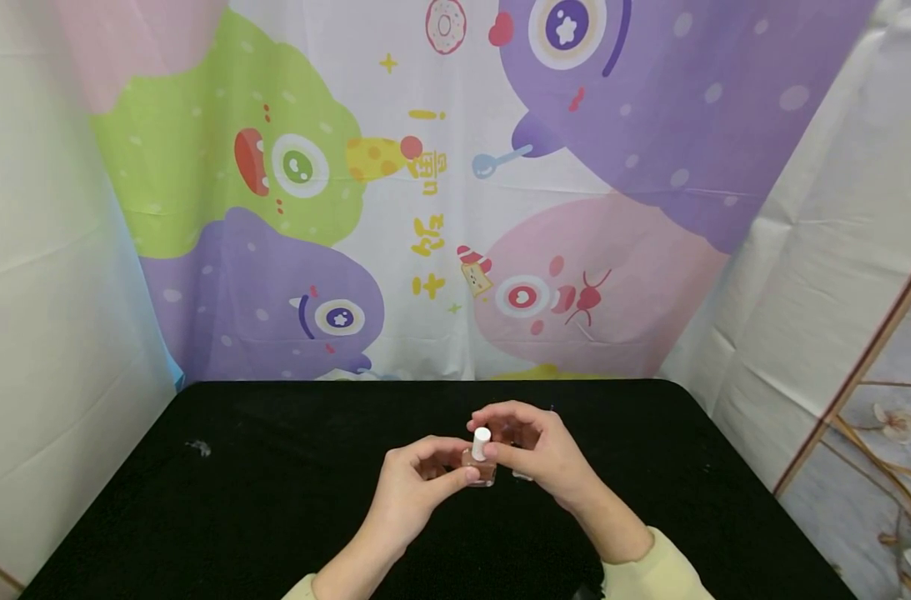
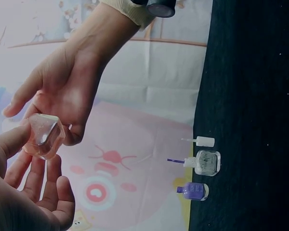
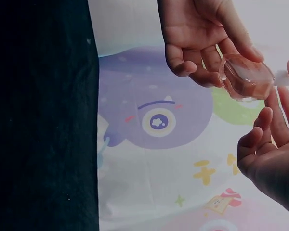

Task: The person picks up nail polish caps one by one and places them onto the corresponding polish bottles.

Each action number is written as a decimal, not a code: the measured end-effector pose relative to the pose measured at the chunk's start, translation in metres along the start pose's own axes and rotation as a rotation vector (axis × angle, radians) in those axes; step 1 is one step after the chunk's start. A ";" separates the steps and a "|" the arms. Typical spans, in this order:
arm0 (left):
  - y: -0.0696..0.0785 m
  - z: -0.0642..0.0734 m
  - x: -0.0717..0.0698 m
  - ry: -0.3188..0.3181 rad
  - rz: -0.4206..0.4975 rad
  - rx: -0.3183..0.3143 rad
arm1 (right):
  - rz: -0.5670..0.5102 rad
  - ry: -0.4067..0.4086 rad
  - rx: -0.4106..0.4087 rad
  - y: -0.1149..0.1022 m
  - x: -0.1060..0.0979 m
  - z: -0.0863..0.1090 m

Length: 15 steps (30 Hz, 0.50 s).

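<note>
A small nail polish bottle (image 1: 479, 468) with pinkish-brown polish and a white cap (image 1: 481, 443) stands upright, held above the black table. My left hand (image 1: 422, 483) pinches its glass body between thumb and fingers; the left wrist view shows the bottle's underside (image 2: 45, 137). Curved around the cap is my right hand (image 1: 538, 450), its thumb beside the cap and its other fingers spread beyond. In the right wrist view the bottle (image 3: 245, 78) hangs between both hands, the cap partly hidden. Whether the right fingers press on the cap is hard to see.
On the black table (image 1: 275, 500) stand a clear bottle (image 2: 209, 162) topped by a purple brush, an uncapped purple polish bottle (image 2: 195, 191) and a white brush cap (image 2: 204, 141). A cartoon-printed curtain (image 1: 425, 333) hangs behind. A small clear scrap (image 1: 200, 448) lies at left.
</note>
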State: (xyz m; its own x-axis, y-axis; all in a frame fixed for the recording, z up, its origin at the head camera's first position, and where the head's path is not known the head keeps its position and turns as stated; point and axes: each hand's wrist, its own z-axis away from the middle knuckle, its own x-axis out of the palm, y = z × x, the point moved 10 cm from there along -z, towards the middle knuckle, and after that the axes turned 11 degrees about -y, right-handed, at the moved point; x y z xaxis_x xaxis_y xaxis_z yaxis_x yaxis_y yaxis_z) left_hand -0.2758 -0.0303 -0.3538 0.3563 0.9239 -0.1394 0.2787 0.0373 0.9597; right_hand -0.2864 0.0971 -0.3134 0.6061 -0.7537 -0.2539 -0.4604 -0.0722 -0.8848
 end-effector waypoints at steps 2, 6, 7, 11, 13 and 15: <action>0.000 0.000 -0.001 0.006 0.002 -0.004 | -0.014 -0.009 -0.003 0.000 -0.001 0.001; -0.001 0.001 -0.001 0.009 0.010 -0.009 | -0.027 -0.030 -0.001 -0.001 0.000 0.002; -0.001 0.001 -0.001 0.008 0.014 -0.009 | -0.021 -0.038 -0.005 -0.002 0.001 0.002; -0.001 0.001 -0.001 0.009 0.019 -0.007 | -0.020 -0.068 -0.022 -0.005 0.005 0.001; -0.001 0.001 -0.001 0.011 0.016 -0.009 | -0.028 -0.087 -0.050 -0.007 0.008 0.001; 0.000 0.002 -0.001 0.013 0.008 -0.009 | -0.034 -0.092 -0.058 -0.008 0.009 0.001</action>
State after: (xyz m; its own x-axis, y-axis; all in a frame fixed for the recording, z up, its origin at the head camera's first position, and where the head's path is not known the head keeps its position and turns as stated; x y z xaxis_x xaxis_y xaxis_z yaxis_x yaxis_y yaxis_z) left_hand -0.2748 -0.0317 -0.3541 0.3470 0.9291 -0.1281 0.2674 0.0329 0.9630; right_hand -0.2773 0.0917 -0.3090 0.6777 -0.6873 -0.2616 -0.4738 -0.1361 -0.8700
